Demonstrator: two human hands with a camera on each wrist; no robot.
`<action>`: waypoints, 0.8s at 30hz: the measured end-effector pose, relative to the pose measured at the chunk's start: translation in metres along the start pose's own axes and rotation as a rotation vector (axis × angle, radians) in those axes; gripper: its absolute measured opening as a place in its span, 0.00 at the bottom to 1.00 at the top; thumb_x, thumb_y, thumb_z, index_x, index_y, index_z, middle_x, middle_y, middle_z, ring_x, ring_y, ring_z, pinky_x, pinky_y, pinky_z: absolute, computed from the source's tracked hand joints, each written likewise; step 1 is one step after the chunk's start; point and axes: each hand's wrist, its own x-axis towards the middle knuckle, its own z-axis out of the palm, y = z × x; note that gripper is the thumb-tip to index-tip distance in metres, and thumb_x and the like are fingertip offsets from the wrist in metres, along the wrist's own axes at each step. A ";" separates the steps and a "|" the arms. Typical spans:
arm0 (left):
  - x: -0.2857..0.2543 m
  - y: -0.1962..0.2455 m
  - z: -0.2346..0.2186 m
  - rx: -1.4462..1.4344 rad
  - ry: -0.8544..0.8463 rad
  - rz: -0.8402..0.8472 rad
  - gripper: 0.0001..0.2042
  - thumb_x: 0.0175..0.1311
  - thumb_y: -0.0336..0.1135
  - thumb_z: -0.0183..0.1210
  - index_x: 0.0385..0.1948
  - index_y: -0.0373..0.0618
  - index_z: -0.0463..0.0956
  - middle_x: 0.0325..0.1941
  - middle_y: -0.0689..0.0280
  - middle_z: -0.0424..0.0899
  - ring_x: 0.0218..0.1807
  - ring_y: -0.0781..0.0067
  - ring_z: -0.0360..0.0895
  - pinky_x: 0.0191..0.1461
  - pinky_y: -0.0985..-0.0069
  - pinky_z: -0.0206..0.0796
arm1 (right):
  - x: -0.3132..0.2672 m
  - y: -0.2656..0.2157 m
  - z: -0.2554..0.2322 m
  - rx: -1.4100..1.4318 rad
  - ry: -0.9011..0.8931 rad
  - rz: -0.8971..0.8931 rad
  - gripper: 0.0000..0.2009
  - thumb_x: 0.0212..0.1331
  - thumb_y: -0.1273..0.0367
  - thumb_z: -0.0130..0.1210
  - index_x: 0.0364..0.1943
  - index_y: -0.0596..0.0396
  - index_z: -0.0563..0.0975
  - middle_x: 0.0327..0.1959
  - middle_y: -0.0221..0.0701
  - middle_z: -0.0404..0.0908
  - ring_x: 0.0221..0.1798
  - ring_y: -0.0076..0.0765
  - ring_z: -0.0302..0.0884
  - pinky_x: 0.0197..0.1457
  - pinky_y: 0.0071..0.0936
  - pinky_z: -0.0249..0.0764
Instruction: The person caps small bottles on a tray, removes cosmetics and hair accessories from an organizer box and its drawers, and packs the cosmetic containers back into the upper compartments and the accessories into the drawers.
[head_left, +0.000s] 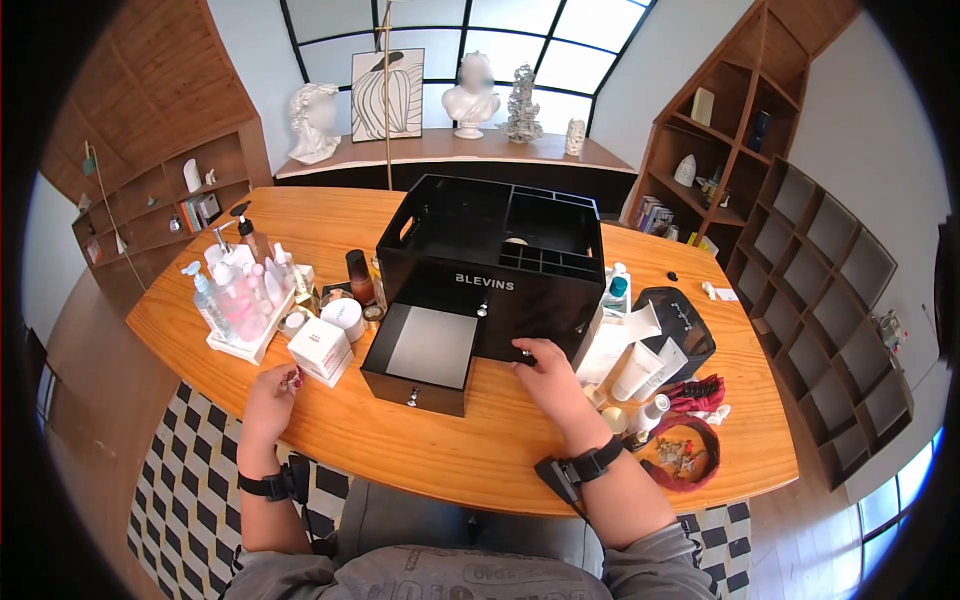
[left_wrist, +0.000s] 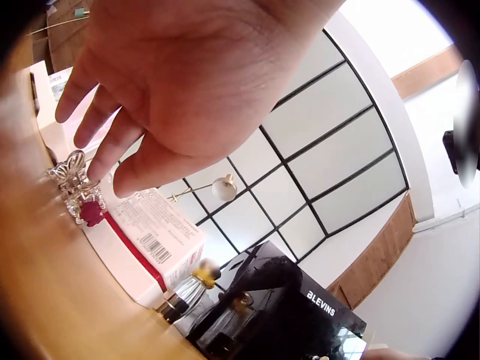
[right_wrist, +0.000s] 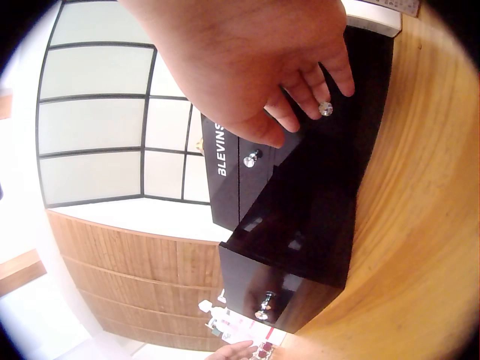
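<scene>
My left hand (head_left: 268, 402) is at the table's near edge, beside a white box (head_left: 320, 350). Its fingertips hold a silver jewelled ornament (left_wrist: 79, 187) with loops and a dark red stone. My right hand (head_left: 552, 382) is at the front of a black makeup organizer (head_left: 440, 285) lettered BLEVINS. Its fingers are at the crystal knob (right_wrist: 325, 109) of the lower right drawer, which sits closed. The lower left drawer (head_left: 413, 360) is pulled out, showing a pale bottom. Open compartments top the organizer.
Left of the organizer stand a white tray (head_left: 235, 345) of pump bottles, a brown bottle (head_left: 359, 277) and a white jar (head_left: 343, 318). At right are white tubes (head_left: 637, 372), a black mesh basket (head_left: 697, 330), a dark red scrunchie (head_left: 697, 392) and a red headband (head_left: 712, 455) around small trinkets.
</scene>
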 end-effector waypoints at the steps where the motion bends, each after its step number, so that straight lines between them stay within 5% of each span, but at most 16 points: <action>1: -0.001 0.008 -0.003 0.076 0.033 0.063 0.11 0.53 0.16 0.51 0.39 0.32 0.76 0.31 0.50 0.78 0.35 0.60 0.78 0.42 0.72 0.68 | 0.000 0.000 0.000 0.006 -0.004 0.002 0.17 0.55 0.72 0.59 0.50 0.59 0.77 0.51 0.42 0.75 0.57 0.48 0.71 0.52 0.32 0.76; 3: -0.004 0.017 -0.006 0.151 0.065 0.128 0.12 0.53 0.16 0.51 0.39 0.33 0.77 0.32 0.51 0.79 0.36 0.60 0.78 0.43 0.73 0.68 | 0.001 0.000 0.000 0.011 -0.005 0.005 0.17 0.55 0.72 0.59 0.50 0.59 0.77 0.51 0.42 0.75 0.57 0.48 0.71 0.53 0.32 0.76; 6: -0.010 0.030 -0.009 0.053 0.191 -0.002 0.11 0.54 0.17 0.52 0.38 0.35 0.78 0.37 0.54 0.82 0.39 0.60 0.79 0.46 0.72 0.69 | 0.000 0.002 0.001 -0.006 0.007 -0.006 0.17 0.55 0.72 0.59 0.50 0.59 0.77 0.51 0.42 0.75 0.57 0.48 0.71 0.52 0.32 0.76; 8: -0.013 0.056 -0.016 -0.204 -0.225 0.110 0.11 0.57 0.23 0.55 0.42 0.39 0.79 0.42 0.57 0.82 0.44 0.59 0.79 0.49 0.71 0.69 | 0.000 0.000 0.000 -0.008 0.006 -0.005 0.17 0.55 0.71 0.59 0.50 0.59 0.77 0.51 0.42 0.75 0.56 0.48 0.71 0.52 0.32 0.76; 9: -0.013 0.070 -0.014 -0.205 -0.227 0.110 0.11 0.57 0.23 0.55 0.42 0.39 0.79 0.42 0.57 0.82 0.44 0.59 0.79 0.49 0.71 0.69 | 0.000 0.001 0.000 -0.010 0.007 -0.004 0.17 0.55 0.71 0.59 0.50 0.59 0.77 0.51 0.42 0.75 0.56 0.48 0.71 0.52 0.32 0.76; 11: -0.012 0.098 -0.005 -0.060 -0.761 0.396 0.14 0.61 0.32 0.57 0.49 0.42 0.77 0.45 0.55 0.82 0.47 0.55 0.78 0.50 0.68 0.70 | 0.001 0.004 0.000 -0.016 -0.001 -0.022 0.17 0.55 0.71 0.59 0.50 0.59 0.77 0.51 0.43 0.75 0.57 0.48 0.71 0.53 0.32 0.75; 12: -0.012 0.104 0.004 -0.061 -0.761 0.401 0.14 0.61 0.32 0.57 0.49 0.42 0.77 0.45 0.55 0.82 0.47 0.55 0.78 0.50 0.68 0.70 | 0.001 0.003 0.000 -0.019 0.003 -0.023 0.17 0.55 0.71 0.59 0.50 0.59 0.77 0.51 0.43 0.75 0.57 0.48 0.71 0.53 0.32 0.75; 14: -0.006 0.109 0.027 0.059 -1.063 0.483 0.18 0.63 0.40 0.57 0.53 0.43 0.75 0.49 0.55 0.81 0.50 0.53 0.77 0.51 0.66 0.69 | 0.001 0.001 0.001 0.021 0.000 0.019 0.17 0.54 0.71 0.59 0.50 0.59 0.77 0.52 0.43 0.75 0.57 0.49 0.70 0.55 0.33 0.74; 18: 0.004 0.120 0.062 0.175 -0.863 0.658 0.19 0.62 0.42 0.57 0.53 0.45 0.75 0.48 0.55 0.82 0.49 0.52 0.78 0.50 0.65 0.70 | 0.000 -0.002 -0.001 0.014 0.006 0.018 0.17 0.54 0.71 0.59 0.50 0.60 0.76 0.51 0.43 0.75 0.58 0.49 0.70 0.57 0.34 0.73; 20: 0.013 0.146 0.063 0.368 -0.950 0.299 0.19 0.61 0.43 0.57 0.53 0.47 0.75 0.41 0.56 0.84 0.44 0.54 0.80 0.47 0.64 0.70 | 0.000 -0.001 0.000 0.021 -0.002 -0.001 0.17 0.55 0.71 0.59 0.50 0.60 0.76 0.51 0.44 0.75 0.57 0.50 0.70 0.57 0.35 0.73; 24: 0.028 0.154 0.077 0.402 -0.872 0.358 0.14 0.61 0.47 0.55 0.39 0.50 0.82 0.33 0.59 0.84 0.39 0.56 0.81 0.43 0.64 0.71 | 0.001 0.004 0.001 0.035 0.000 -0.018 0.18 0.54 0.71 0.58 0.50 0.60 0.76 0.51 0.43 0.75 0.57 0.50 0.70 0.55 0.34 0.73</action>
